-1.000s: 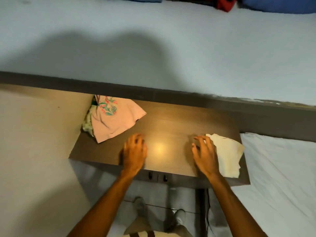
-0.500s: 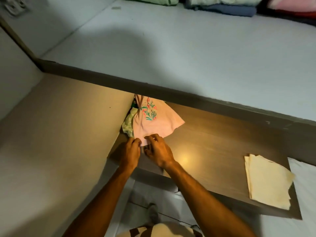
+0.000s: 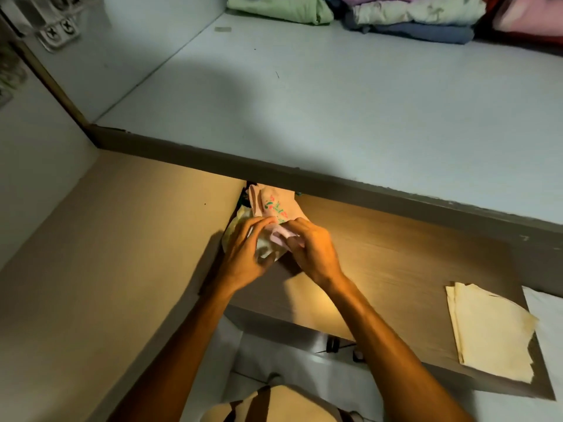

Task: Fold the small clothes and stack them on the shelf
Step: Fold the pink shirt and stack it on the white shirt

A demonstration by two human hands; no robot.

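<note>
Hands gather pink garment at shelf corner

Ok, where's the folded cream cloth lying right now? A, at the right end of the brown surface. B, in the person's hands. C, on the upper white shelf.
A: the cream cloth lies flat at the brown surface's right end, away from both hands, which hold the pink garment.

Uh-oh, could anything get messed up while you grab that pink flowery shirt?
1. The pink garment lies on a yellowish cloth. Both the left hand and the right hand pinch at that spot, so the cloth beneath may drag out too.
2. The folded cream garment sits at the brown surface's front edge; a forearm bump might knock it off.
</note>
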